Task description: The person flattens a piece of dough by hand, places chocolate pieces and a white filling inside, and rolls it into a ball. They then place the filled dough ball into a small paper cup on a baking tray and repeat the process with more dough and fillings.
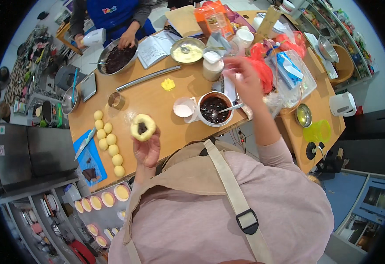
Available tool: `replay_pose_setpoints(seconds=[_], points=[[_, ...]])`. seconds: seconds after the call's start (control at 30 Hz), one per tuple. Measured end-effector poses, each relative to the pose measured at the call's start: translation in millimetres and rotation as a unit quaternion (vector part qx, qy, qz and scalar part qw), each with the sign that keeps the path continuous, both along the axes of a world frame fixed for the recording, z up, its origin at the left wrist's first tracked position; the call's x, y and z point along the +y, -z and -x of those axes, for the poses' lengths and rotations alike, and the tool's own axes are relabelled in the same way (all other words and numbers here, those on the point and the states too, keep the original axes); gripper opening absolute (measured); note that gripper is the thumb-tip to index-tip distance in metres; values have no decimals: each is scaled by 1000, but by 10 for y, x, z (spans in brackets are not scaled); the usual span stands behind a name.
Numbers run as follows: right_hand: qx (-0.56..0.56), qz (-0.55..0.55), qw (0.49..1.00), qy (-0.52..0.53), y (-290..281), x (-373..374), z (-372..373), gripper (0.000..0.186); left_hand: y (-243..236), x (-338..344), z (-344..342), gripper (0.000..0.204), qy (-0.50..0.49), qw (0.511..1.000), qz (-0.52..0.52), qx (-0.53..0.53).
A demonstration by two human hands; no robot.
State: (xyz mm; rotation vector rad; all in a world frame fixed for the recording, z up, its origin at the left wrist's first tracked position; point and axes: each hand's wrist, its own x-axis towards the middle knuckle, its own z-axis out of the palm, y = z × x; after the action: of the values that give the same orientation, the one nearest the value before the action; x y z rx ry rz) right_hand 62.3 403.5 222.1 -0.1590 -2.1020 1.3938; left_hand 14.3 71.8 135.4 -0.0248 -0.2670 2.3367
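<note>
Over the near left of the table (pixel 164 116), our left hand (pixel 147 152) cups the pale dough (pixel 150 127), dark filling (pixel 142 128) showing in its middle. Our right hand (pixel 246 81), fingers loosely spread, hangs right of the jar (pixel 212 70). We'd best cradle softly, keeping the filling centred and the dough's rim clean.

Dough (pixel 149 132) is looking smooth and matt
The metal rod (pixel 148 78) is gleaming; the wooden tabletop (pixel 150 100) is showing smooth.
</note>
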Motion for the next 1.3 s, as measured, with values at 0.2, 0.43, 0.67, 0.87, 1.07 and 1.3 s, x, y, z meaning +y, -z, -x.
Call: replay_pose_setpoints(seconds=[0.2, 0.43, 0.67, 0.87, 1.07, 1.3], points=[[-22, 74, 978, 194, 659, 1411, -603, 19, -129, 52, 160, 66, -24, 1000, -5, 10], [-383, -192, 873, 231, 1756, 1513, -814, 21, -74, 6, 174, 64, -64, 997, 21, 23], [-436, -396, 780, 214, 1996, 1360, -547, 23, -54, 19, 143, 61, -74, 997, 33, 0], [-469, -312, 825, 46, 1674, 1769, -777, 20, 17, -119, 63, 58, -102, 994, 25, -4], [-338, 91, 936, 44, 1042, 1615, -984, 19, 482, -324, 177, 43, -114, 968, 212, 69], [-240, 158, 955, 69, 662, 1297, -893, 25, 962, -433, 362, 41, -106, 953, 280, -41]])
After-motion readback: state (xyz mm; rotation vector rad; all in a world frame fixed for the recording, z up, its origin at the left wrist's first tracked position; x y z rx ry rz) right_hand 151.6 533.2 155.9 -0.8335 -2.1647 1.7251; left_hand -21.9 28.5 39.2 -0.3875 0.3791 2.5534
